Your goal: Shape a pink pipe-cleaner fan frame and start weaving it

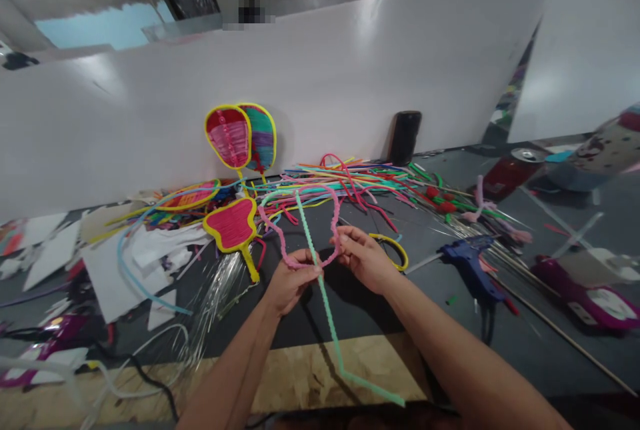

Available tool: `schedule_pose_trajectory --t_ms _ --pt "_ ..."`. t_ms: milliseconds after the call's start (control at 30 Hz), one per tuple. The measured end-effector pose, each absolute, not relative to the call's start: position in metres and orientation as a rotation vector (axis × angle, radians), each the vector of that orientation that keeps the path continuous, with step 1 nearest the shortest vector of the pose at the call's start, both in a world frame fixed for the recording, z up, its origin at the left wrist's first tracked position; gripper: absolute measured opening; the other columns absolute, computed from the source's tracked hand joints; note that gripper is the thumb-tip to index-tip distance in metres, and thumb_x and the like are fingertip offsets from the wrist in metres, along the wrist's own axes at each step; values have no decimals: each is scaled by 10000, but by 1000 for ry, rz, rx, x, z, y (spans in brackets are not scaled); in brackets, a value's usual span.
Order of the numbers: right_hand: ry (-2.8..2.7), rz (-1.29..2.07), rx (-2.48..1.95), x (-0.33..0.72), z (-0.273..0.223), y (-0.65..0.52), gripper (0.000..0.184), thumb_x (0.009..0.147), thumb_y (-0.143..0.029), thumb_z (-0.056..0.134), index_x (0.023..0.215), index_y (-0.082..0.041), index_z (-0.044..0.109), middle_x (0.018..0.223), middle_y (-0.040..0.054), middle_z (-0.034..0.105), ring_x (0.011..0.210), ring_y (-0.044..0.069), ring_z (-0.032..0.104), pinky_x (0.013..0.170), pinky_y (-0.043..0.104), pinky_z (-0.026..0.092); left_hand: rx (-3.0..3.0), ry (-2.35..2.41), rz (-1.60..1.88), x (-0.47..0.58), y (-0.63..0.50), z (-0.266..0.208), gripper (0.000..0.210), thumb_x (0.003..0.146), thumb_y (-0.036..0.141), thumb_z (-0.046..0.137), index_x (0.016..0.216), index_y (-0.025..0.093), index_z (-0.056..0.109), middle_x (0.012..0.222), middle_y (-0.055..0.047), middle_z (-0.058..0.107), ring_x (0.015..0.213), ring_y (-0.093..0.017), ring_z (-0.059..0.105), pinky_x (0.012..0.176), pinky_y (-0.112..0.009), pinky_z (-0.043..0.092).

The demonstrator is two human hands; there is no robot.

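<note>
Over on the left it's a mess of cut white sheets [107,277], then a pink paddle-shaped piece [233,225] with a yellow edge and handle. Next comes the left hand [295,280], thumb and fingers pinching a mint strip [326,300] right by the near edge of a wavy pink loop [282,241]. That strip runs from the loop's far edge toward the near side, where it bends off right. Loop's mid-scene, over the dark table [425,310], with a heap of colorful stems [350,180] behind. Right hand [365,257] has its fingertips closed on the loop's right side. Farther right: blue glue gun [470,267], then a red can [510,177] beyond it.
</note>
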State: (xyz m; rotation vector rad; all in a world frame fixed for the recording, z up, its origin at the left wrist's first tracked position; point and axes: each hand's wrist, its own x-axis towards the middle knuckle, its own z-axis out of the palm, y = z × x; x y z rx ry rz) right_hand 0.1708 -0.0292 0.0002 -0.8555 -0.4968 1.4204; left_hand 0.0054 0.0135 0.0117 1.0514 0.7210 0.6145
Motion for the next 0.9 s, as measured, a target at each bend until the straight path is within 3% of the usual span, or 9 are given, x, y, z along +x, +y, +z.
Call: schedule_pose_trajectory --t_ms 200,467,900 --pt "-746 981 -1082 173 -2 -25 273 672 -382 719 779 -222 527 665 -42 540 568 96 489 549 228 415 1170 735 587 8 11 10 170 634 241 723 721 137 621 616 9 564 573 -99 510 569 -221 369" --pt "-776 887 -1276 172 0 -26 217 677 -373 685 750 -197 581 619 -18 551 513 101 455 486 234 364 1231 728 566 8 12 5 195 637 264 723 727 137 606 633 11 531 587 -94 476 569 -210 359" --pt "-836 823 -1260 171 -4 -27 126 709 -317 640 756 -202 616 659 -11 579 572 120 484 547 247 378 1205 722 533 10 11 4 216 614 278 740 728 139 620 636 6 553 574 -94 484 559 -209 373"
